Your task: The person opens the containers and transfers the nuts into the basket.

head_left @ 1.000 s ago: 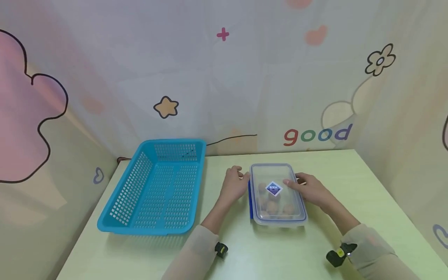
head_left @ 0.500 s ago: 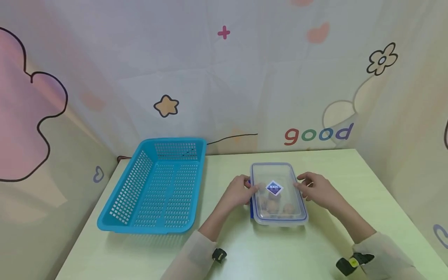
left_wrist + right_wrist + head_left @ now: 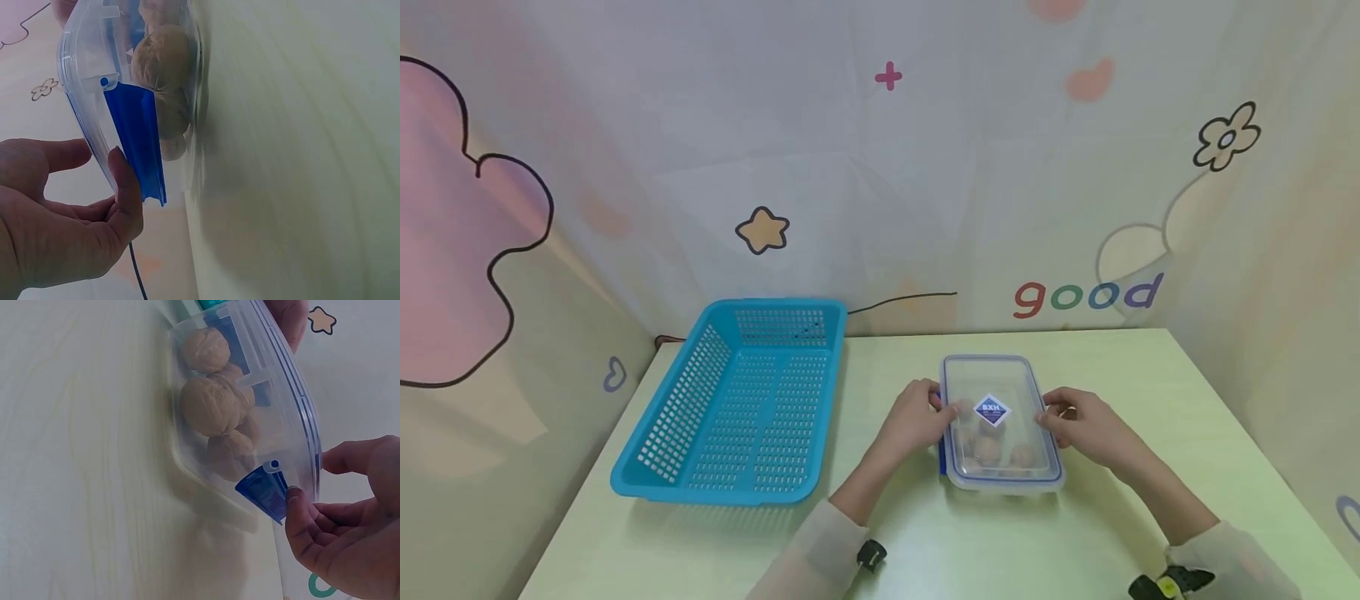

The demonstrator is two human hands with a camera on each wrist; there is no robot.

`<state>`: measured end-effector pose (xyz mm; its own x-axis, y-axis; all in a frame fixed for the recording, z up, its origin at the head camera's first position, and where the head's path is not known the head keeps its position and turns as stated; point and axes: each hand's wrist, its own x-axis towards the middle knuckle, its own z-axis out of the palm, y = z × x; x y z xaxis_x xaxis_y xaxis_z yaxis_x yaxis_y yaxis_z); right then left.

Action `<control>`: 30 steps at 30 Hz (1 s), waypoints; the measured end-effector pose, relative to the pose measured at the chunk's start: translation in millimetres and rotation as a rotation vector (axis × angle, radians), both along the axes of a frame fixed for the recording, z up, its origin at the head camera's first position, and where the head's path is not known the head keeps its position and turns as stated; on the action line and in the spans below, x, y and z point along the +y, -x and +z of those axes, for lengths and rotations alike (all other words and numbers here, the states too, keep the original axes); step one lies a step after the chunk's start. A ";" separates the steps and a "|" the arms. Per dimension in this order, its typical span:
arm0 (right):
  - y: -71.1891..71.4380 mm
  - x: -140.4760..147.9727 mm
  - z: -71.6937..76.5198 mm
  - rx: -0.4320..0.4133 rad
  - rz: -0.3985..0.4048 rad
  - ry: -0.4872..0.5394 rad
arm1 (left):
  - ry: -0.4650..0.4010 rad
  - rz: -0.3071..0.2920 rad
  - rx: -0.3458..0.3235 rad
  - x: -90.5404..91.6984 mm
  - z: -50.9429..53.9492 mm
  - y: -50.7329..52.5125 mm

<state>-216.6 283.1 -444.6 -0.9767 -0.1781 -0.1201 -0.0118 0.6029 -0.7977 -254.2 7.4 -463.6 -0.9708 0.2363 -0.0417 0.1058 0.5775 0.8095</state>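
Pale fabric backdrop (image 3: 850,125) printed with cartoon shapes, among them a yellow star (image 3: 763,231) and an outlined flower (image 3: 1227,138), rose behind a light, wood-grained table (image 3: 985,542). On its right half, lowercase lettering (image 3: 1088,296) read "good", with a red g, a green o, a blue o and a purple d.

At the left of the table sat a bright blue plastic basket (image 3: 722,497) with perforated sides and floor. Right of the table's middle stood a clear plastic box (image 3: 1007,487), its lid (image 3: 988,375) on and edged in blue. Near the lid's middle, a blue diamond sticker (image 3: 992,410) with a white border read "BXH"; smaller print below was too small to make out. Through the walls showed several round, wrinkled brown walnuts (image 3: 209,406).

Both of the person's hands gripped the box from opposite sides. The left hand (image 3: 913,421) pinched its left edge, thumb against the lid's rim and a fingertip on a blue latch (image 3: 134,131). The right hand (image 3: 1090,427) pinched the right edge likewise, a fingertip touching the other latch (image 3: 259,490), which angled outward from the wall.
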 end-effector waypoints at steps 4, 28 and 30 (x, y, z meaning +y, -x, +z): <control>0.9 -1.4 0.4 0.026 -0.004 -0.008 | -0.001 0.006 0.023 -0.9 1.5 0.9; -3.8 -5.3 14.9 0.136 -0.049 -0.013 | 0.073 -0.037 0.237 -6.0 28.4 -7.5; -5.2 -4.1 19.8 0.146 -0.049 -0.006 | 0.071 -0.028 0.246 -4.2 32.5 -8.3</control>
